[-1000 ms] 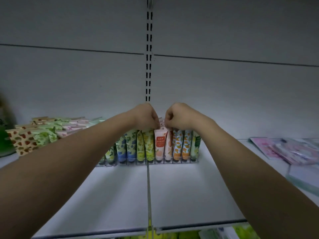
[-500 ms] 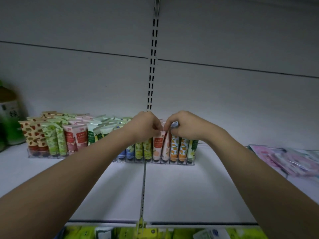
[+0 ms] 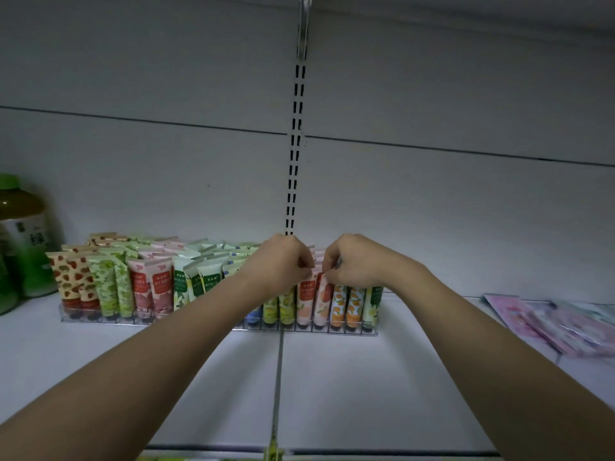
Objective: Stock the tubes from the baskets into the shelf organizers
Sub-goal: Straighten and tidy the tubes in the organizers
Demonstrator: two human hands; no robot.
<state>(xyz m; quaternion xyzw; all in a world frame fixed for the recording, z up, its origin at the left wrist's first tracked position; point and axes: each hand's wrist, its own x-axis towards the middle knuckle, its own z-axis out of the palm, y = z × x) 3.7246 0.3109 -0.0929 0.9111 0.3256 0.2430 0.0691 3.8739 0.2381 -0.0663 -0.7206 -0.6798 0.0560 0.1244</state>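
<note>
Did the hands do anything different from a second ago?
Hardly. The left hand and right hand still pinch the tops of the peach tubes in the clear organizer. Nothing was let go; mostly the camera view shifted, showing more tubes on the left.

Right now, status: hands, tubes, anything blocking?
Left hand and right hand both pinching tops of the peach-pink printed tubes in the clear plastic shelf organizer. Tubes upright in slots. Nothing blocking.

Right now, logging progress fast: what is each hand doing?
Left hand: fingers pinch the top of a peach tube.
Right hand: fingers pinch the neighbouring peach tube's top.
</note>
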